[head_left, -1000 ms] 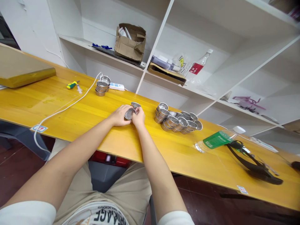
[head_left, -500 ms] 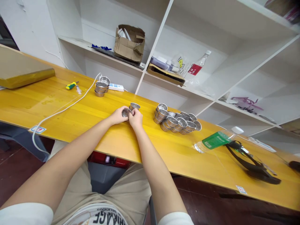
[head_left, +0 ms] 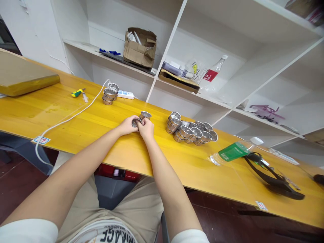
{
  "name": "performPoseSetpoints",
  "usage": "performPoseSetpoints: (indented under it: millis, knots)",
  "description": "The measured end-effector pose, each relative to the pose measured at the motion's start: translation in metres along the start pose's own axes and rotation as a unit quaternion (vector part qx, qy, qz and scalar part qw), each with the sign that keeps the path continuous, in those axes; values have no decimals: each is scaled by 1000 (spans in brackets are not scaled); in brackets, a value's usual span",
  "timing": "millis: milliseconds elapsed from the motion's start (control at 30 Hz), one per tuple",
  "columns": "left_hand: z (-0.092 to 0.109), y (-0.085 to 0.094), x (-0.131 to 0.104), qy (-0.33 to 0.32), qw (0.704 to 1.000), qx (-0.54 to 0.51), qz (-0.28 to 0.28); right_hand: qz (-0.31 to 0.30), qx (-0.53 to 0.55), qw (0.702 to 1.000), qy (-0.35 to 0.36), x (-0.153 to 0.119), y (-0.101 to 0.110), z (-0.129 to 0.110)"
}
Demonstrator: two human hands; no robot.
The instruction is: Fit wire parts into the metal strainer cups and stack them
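Between the left hand [head_left: 128,126] and the right hand [head_left: 147,129] is one cup [head_left: 135,123]; behind them, another cup [head_left: 145,115] stands on the table [head_left: 129,148]; to the right are the cup group [head_left: 186,132], then the bottle [head_left: 233,151]; to the left, the stacked cups [head_left: 109,96], then the screwdriver [head_left: 76,93]

White left sleeve [head_left: 27,231] and right sleeve [head_left: 189,235], both short and plain; left hand [head_left: 127,126] and right hand [head_left: 147,129] bare. Shirt front [head_left: 100,233] pale, printed with heavy black capitals [head_left: 121,237], a smaller line of dark lettering and a brownish curved outline, wording only partly legible. Trousers [head_left: 144,197] beige, loosely cut, creased at the lap.
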State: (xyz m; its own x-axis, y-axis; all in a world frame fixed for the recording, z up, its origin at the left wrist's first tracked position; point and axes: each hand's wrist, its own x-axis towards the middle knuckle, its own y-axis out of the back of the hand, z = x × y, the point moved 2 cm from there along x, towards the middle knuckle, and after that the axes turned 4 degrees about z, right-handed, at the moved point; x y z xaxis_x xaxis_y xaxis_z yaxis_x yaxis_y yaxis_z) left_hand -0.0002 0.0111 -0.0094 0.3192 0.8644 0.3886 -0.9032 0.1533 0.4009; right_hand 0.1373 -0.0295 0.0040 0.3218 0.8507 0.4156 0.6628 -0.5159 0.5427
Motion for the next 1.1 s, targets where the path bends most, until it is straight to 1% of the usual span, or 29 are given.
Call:
performPoseSetpoints:
  millis: [133, 333, 500, 567, 667, 733, 833, 867, 933, 1100]
  knots:
    - [-1, 0, 1, 5, 1000, 13, 13, 0, -2, 1000, 9, 0, -1, 0]
    - [-7, -1, 3, -11, 998, 49, 28, 0, 0, 1000, 20, -1, -2, 0]
    - [-13, 0, 5, 9, 999, 22, 34, 2, 14, 1000, 28, 0, -4, 2]
    - [-14, 0, 7, 16, 999, -10, 36, -4, 28, 1000, 13, 2, -4, 5]
    - [-14, -1, 10, 46, 994, -97, 28, -30, 85, 995, -44, 4, -5, 9]
    - [-14, -2, 12, 99, 977, -189, 5, -44, 128, 987, -84, 6, -5, 11]
    - [-12, -5, 13, 171, 935, -310, -26, -43, 158, 980, -115, 8, -5, 13]
    - [-11, -5, 13, 179, 925, -333, -29, -42, 158, 979, -118, 9, -5, 13]
    - [-8, -4, 12, 179, 917, -357, -28, -41, 143, 982, -114, 9, -4, 14]
    - [-1, -2, 8, 172, 914, -365, -25, -45, 85, 993, -63, 8, -2, 14]
